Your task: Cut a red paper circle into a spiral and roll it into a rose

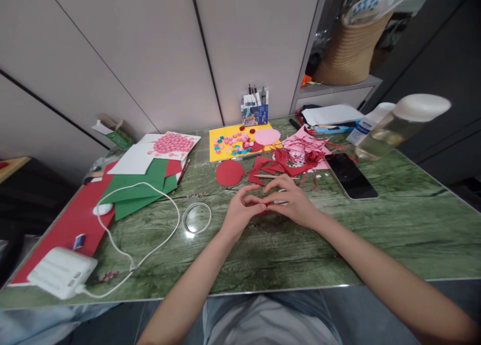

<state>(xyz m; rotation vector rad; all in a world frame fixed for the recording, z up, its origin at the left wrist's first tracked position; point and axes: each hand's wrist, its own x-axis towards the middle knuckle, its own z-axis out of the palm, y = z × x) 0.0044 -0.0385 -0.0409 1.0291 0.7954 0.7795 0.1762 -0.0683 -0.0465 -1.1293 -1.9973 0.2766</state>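
My left hand and my right hand meet fingertip to fingertip above the middle of the table. Both are closed in a pinch on a small piece of red paper, mostly covered by the fingers. Something pale and slim shows by the right fingers; I cannot make out what it is. Just beyond lies a wooden stick, pointed at one end, on red paper scraps. A red paper disc rests beyond my left hand.
Yellow paper carries small coloured paper pieces and a pink disc. A phone and bottle stand right. Left are green sheets, a power bank with a looped cable, and a tape ring.
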